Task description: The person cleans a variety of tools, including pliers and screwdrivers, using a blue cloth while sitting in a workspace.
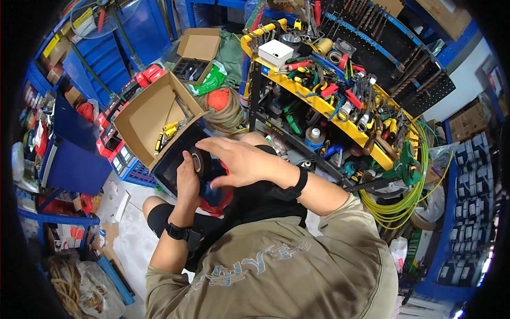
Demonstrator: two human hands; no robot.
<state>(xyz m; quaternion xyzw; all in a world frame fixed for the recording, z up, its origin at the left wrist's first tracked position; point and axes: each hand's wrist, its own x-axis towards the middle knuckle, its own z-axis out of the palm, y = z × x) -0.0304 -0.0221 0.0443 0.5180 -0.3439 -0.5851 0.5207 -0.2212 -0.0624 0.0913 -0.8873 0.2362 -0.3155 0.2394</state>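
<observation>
My left hand (188,175) holds a roll of black tape (202,161) upright over my lap, its thumb beside the brown core. Above and to the right of the roll, my right hand (239,161) is arched with thumb and fingers spread. Its fingertips reach the roll's upper edge; contact cannot be made out. Beneath both hands, a dark bin (169,175) and something red and blue (217,199) are partly covered. Beyond them an open cardboard box (139,119) holds several yellow-handled screwdrivers (169,129) and long thin metal tools (181,105).
At right stands a yellow tool cart (310,101) crowded with pliers and wrenches, with a green bench vise (408,165) at its near end. Coiled yellow-green cable (386,207) hangs below. A coiled hose (223,111) lies beyond the box; a blue basket (137,173) stands left.
</observation>
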